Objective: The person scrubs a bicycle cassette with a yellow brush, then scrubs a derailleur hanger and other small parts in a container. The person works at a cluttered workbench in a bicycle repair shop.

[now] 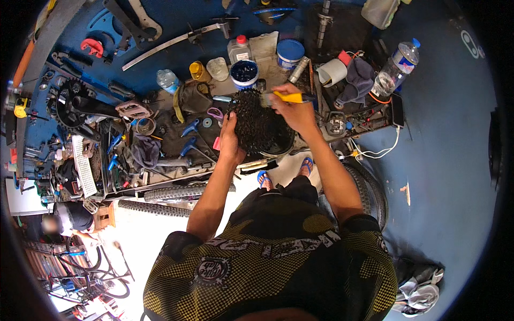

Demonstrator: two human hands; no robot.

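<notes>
A black, toothed bicycle cassette [252,124] is held upright over the workbench, with my left hand [230,140] closed around its left edge. My right hand [297,113] grips a paintbrush [290,98] by its yellow handle. The brush's pale bristle end points left and meets the cassette's upper right edge; whether it presses on the teeth is too small to tell. Below and to the right of the cassette is a dark round basin [282,142], partly covered by it. Just beyond the cassette stands an opened tub [244,74] with dark contents.
Blue-handled hex keys [190,145] and purple-handled scissors [215,113] lie left on the bench. Behind are a red-capped bottle [240,49] and a blue-lidded tub [290,52]. A large plastic bottle [395,69] stands right, near a phone [397,109] on a white cable. Another person [72,216] is far left.
</notes>
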